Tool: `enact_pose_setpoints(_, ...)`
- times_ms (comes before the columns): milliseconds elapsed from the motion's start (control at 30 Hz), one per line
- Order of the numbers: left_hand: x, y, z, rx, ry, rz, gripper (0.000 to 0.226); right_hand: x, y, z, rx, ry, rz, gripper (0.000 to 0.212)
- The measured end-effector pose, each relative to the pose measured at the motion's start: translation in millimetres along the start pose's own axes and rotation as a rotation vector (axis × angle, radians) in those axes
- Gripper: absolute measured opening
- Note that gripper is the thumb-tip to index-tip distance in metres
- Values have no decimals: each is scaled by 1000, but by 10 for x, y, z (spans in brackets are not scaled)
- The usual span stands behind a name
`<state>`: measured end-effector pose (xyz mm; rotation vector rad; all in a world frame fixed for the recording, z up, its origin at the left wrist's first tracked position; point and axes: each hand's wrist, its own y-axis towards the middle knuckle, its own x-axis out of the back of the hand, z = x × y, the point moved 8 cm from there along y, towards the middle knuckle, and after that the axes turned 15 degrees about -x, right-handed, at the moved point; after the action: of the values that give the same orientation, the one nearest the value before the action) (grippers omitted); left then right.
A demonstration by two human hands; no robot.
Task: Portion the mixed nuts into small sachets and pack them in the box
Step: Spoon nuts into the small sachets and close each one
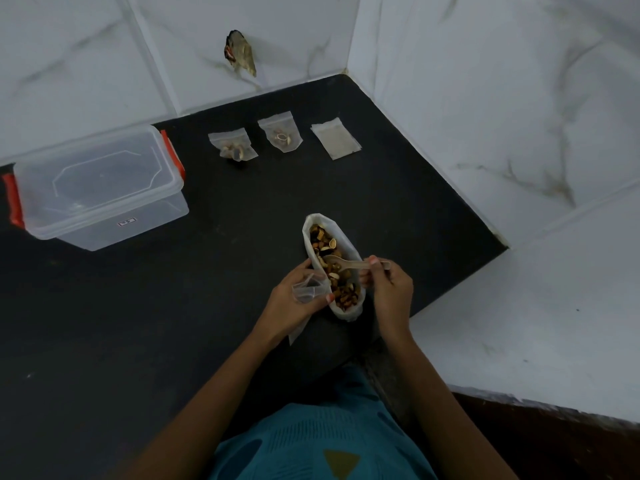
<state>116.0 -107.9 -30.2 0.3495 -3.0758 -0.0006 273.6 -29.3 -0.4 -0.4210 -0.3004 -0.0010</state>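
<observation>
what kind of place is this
Probably a home kitchen corner: a black stone countertop, white marble-look wall tiles, and a clear plastic food box with orange clips.

L. hand [294,299] hides part of the small sachet [306,289] it pinches; can't tell if anything's inside. Spoon [349,263] handle end disappears in the r. hand [389,289] fingers. Label [127,222] on box [100,188] too small to read. Thing on wall [240,51] blurred, perhaps a torn wrapper. Teal top [311,445] cut off by bottom edge.

A kitchen (likely a home's): black stone counter [104,323] against marble-look wall tiles [485,98].
</observation>
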Motion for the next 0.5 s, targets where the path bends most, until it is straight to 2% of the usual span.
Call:
enact_pose_setpoints(233,11,-13,-27,-15,-12,-16,42,112,49,-73,-161,103,-12,20)
enact_pose_setpoints(367,0,-9,-18,-14,-4,7,40,135,66,-203,-305,265,-3,18)
enact_pose_setpoints(500,14,-5,-17,-11,22,10,41,216,59,-158,-300,289,-12,18)
